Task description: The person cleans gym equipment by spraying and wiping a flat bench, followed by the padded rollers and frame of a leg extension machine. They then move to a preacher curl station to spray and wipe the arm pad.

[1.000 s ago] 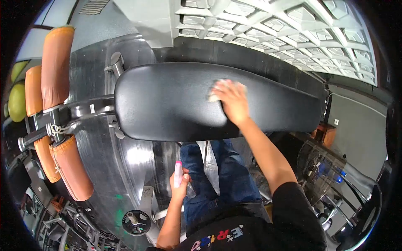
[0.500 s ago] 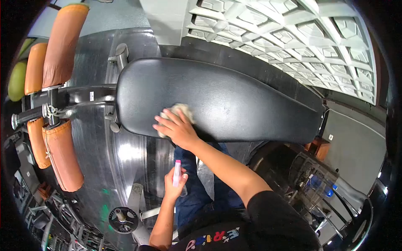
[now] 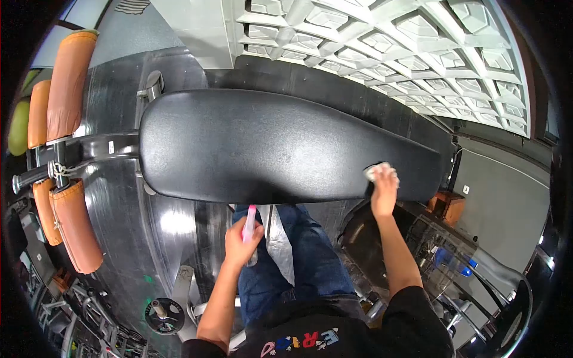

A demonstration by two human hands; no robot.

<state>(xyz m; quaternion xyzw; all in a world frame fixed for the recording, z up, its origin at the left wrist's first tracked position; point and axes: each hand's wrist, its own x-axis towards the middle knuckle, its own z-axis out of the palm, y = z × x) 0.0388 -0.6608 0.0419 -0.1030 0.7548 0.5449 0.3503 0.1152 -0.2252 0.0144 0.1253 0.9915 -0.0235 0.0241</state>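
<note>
At three o'clock, the right hand [image 3: 385, 194] hides part of the cloth [image 3: 371, 173]; at seven, the left hand [image 3: 241, 244] covers the pink-topped bottle's [image 3: 249, 224] middle. The top edge crops the white lattice [image 3: 412, 27] at one.

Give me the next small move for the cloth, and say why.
Probably slide the right hand and cloth toward the narrow end of the pad: the cloth is at the pad, with some black surface beyond it that way.
</note>
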